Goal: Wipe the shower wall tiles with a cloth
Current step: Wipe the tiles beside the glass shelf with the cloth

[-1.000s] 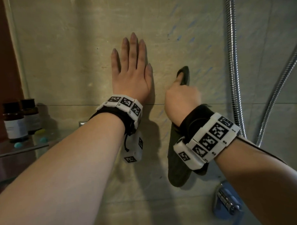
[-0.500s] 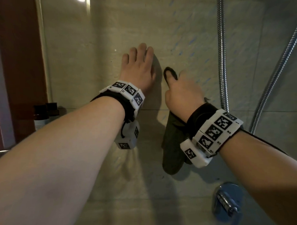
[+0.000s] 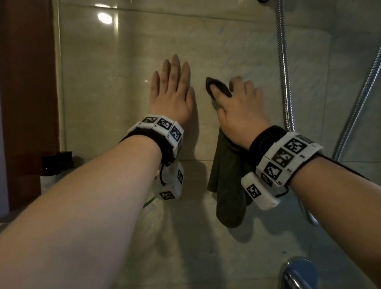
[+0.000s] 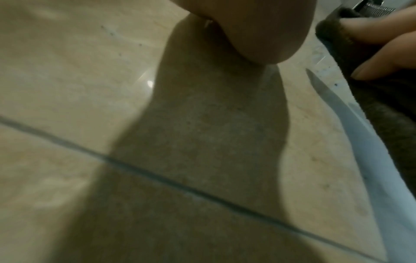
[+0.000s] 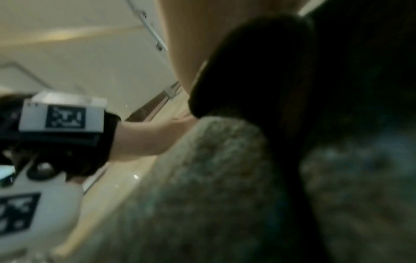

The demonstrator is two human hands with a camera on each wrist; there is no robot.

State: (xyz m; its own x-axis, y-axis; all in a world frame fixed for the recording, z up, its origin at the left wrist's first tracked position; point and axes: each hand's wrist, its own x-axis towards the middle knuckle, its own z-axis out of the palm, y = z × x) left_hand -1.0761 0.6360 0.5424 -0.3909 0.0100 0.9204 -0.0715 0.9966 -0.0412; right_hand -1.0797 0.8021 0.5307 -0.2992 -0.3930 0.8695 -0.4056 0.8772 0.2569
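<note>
From the head camera, the left hand (image 3: 172, 95) lies flat on the glossy beige wall tiles (image 3: 109, 86), fingers straight and close together, pointing up. Just beside it to the right, the right hand (image 3: 240, 108) presses a dark olive cloth (image 3: 229, 186) against the same tile; a fold of the cloth loops over the thumb side near the fingertips, and the rest hangs down below the wrist, past a horizontal grout line. The fingers look curled over the fabric, gripping it. Both wrists wear black bands carrying white blocks printed with black square markers. Right of the hands, a ribbed metal shower hose (image 3: 284, 61) runs down the wall, and a second length of hose (image 3: 364, 90) slants in from the right edge. A chrome tap fitting (image 3: 297, 274) sits at the bottom right corner of the wall. At the left edge, dark bottles (image 3: 56, 170) stand next to a reddish-brown wooden frame (image 3: 25, 85). A round light reflection shines near the wall's top.

The left wrist camera shows the heel of the left hand (image 4: 254, 28) resting on the stone-patterned tile, its shadow falling across a diagonal grout line (image 4: 157, 178). At the right edge, fingers (image 4: 382, 55) of the right hand pinch the fuzzy dark cloth (image 4: 382, 121).

The right wrist camera is blurred and mostly filled by the cloth (image 5: 202, 195), nubby and grey-green, with a dark rounded mass above it. The left wrist's marker band (image 5: 63, 115) shows at the left.
</note>
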